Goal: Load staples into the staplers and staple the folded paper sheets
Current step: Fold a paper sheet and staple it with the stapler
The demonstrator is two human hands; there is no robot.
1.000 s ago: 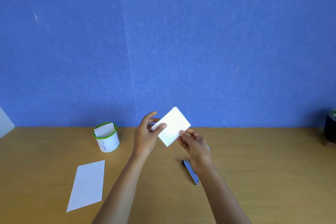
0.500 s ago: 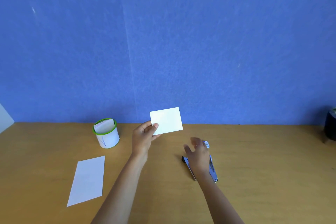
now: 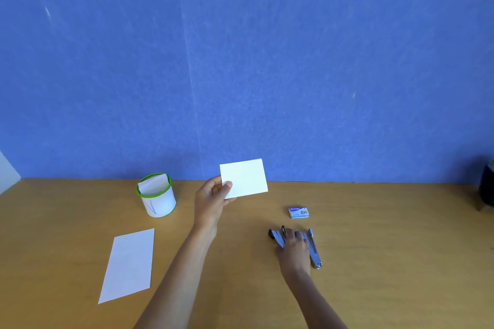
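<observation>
Your left hand [image 3: 211,200] pinches the folded paper [image 3: 244,177] by its left edge, thumb in front, holding it upright above the bench [image 3: 387,248]. Your right hand [image 3: 294,248] lies on the staplers [image 3: 315,251] on the bench; whether its fingers grip one cannot be told. A small staple box [image 3: 298,212] sits just beyond them. A flat sheet [image 3: 129,264] lies to the left, near a green-rimmed cup [image 3: 157,203].

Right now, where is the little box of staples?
In the head view, the staple box lies on the table, right of centre, just beyond the staplers under the right hand.
</observation>
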